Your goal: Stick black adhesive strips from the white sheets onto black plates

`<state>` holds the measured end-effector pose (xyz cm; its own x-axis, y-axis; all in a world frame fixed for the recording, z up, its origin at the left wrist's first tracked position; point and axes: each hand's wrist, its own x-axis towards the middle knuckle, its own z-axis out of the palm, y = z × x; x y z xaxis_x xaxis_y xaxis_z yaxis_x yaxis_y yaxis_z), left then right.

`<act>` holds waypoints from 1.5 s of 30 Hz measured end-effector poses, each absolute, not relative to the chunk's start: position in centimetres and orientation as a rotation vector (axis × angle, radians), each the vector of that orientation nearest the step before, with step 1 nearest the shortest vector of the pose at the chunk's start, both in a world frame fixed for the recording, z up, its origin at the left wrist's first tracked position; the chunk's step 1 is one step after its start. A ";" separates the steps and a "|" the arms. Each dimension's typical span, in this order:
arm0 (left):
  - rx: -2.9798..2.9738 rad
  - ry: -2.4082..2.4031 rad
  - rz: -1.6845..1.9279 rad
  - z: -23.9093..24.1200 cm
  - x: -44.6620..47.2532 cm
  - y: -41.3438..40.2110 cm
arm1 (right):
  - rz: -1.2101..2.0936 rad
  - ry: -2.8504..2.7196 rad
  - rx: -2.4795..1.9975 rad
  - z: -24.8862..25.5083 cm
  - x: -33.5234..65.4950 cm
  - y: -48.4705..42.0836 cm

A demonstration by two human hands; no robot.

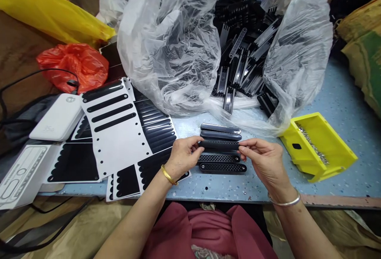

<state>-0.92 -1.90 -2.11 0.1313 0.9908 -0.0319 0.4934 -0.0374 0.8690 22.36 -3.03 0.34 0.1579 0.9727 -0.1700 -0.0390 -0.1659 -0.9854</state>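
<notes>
My left hand and my right hand each pinch one end of a long black plastic strip, holding it level just above the table. Two smooth dark strips lie side by side behind it. In front of it lie two black strips with a mesh pattern. Left of my left hand are white sticker sheets carrying long black oval stickers, some slots peeled bare.
A big clear plastic bag full of black plastic parts lies open behind the strips. A yellow bin with small metal pieces sits right. A white power bank, an orange bag and a yellow bag are left.
</notes>
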 end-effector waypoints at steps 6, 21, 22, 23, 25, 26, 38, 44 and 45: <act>1.625 1.459 0.812 -1.8 -0.9 -1.9 | 1.222 -0.997 -1.401 0.1 22.4 -3.0; 1.592 1.444 0.816 -2.0 -0.9 -1.9 | 1.184 -1.045 -1.427 -0.4 22.7 -2.6; 1.586 1.445 0.812 -2.0 -0.9 -1.9 | 1.186 -1.048 -1.429 -0.4 22.7 -2.6; 1.581 1.444 0.810 -2.1 -0.9 -1.9 | 1.188 -1.050 -1.430 -0.3 22.6 -2.6; 1.576 1.443 0.812 -2.1 -0.9 -1.9 | 1.188 -1.057 -1.432 -0.3 22.6 -2.6; 1.575 1.442 0.813 -2.1 -0.9 -1.9 | 1.187 -1.060 -1.431 -0.2 22.6 -2.5; 1.642 1.450 0.797 -1.8 -1.3 -1.9 | 1.179 -1.086 -1.456 -0.3 22.6 -2.2; 1.661 1.442 0.811 -1.7 -1.3 -1.6 | 1.191 -1.079 -1.448 -0.3 22.7 -2.1; 1.669 1.450 0.810 -1.7 -1.2 -1.6 | 1.191 -1.077 -1.447 -0.3 22.7 -2.1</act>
<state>-1.23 -1.63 -1.72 0.1511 0.9883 -0.0200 0.5015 -0.0592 0.8631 22.69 -2.12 -0.30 0.1408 0.9769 -0.1606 0.0620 -0.1706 -0.9834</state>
